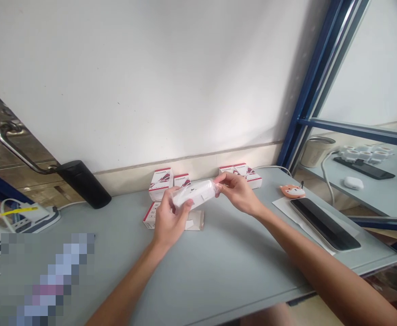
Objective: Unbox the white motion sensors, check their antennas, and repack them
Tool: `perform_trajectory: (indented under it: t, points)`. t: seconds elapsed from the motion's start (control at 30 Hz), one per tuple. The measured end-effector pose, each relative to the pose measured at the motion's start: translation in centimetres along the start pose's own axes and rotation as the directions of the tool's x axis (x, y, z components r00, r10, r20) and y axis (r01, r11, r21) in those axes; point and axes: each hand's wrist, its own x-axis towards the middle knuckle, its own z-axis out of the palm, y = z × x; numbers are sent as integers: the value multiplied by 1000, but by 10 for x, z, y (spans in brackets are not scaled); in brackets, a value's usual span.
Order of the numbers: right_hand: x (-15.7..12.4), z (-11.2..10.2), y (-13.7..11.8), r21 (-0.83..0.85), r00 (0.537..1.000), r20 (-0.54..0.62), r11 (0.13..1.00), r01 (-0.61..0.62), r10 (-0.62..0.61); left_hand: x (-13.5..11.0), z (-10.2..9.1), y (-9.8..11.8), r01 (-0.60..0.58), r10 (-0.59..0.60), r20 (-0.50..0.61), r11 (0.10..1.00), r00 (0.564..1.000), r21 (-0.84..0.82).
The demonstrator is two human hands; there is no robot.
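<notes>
A white, block-shaped item [195,194] in a clear plastic wrapper is held above the table. My left hand [170,221] grips its left end, thumb in front and fingers behind. At the other end, my right hand [238,194] pinches the loose plastic [216,186] between thumb and fingers. Below and partly behind my left hand lies a white and red carton [150,216] with a white flap showing. Small white and red boxes, one of them a taller box [160,183], stand behind it. More such boxes [253,177] are beyond my right hand.
A black cylindrical bottle [84,184] leans at the back left, near a power strip [35,218]. On the right, a dark phone-like slab [323,224] lies on white paper, beside an orange animal-faced object [292,191]. A blue-framed glass panel [364,172] bounds the grey table [225,271].
</notes>
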Motion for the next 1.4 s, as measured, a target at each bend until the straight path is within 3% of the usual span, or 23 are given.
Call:
perform_trajectory:
  t: [0.1,0.2,0.3,0.33,0.4,0.47,0.6,0.73,0.83,0.93,1.03,1.1,1.2,1.3,1.4]
  points:
    - [0,1,4,1,999,30,1000,-14,14,3,-3,9,224,-212,85,958,974,-181]
    - [-1,2,5,-11,1000,10,1000,-17,17,6,-9,19,469,-334,364,791,869,-393]
    - [-1,3,5,-51,999,-46,998,-25,23,8,-14,23,651,-290,620,575,729,-495]
    - [-1,4,5,-60,998,-64,998,-34,30,9,-16,23,677,-262,656,514,708,-527]
    - [-1,6,6,-61,994,-89,996,-66,61,8,-18,21,687,-187,683,415,706,-596]
    - [-2,9,8,-35,990,-98,994,-107,103,7,-20,19,672,-104,692,375,714,-638]
    - [-5,19,14,44,976,-80,979,-201,204,4,-19,21,605,-64,673,506,737,-615]
    - [-8,27,14,152,950,-63,943,-295,307,2,-12,26,463,-149,536,720,831,-517]
    - [-10,31,13,250,945,-105,928,-276,309,3,-7,24,374,-234,360,840,903,-393]
    - [-13,34,11,177,970,-172,974,-139,170,5,-6,20,371,-301,244,868,922,-329]
    - [-18,34,7,-86,983,-135,990,111,-122,9,-10,15,445,-353,294,821,888,-358]
    - [-21,33,6,-266,953,-29,921,284,-302,12,-14,14,508,-387,348,766,854,-395]
    - [-25,35,6,-432,908,119,802,412,-402,13,-16,12,543,-405,375,724,834,-424]
    - [-30,41,9,-538,858,279,670,511,-431,10,-13,13,500,-371,381,799,847,-334]
    - [-34,47,12,-601,800,434,528,599,-414,7,-9,14,333,-234,399,922,887,-199]
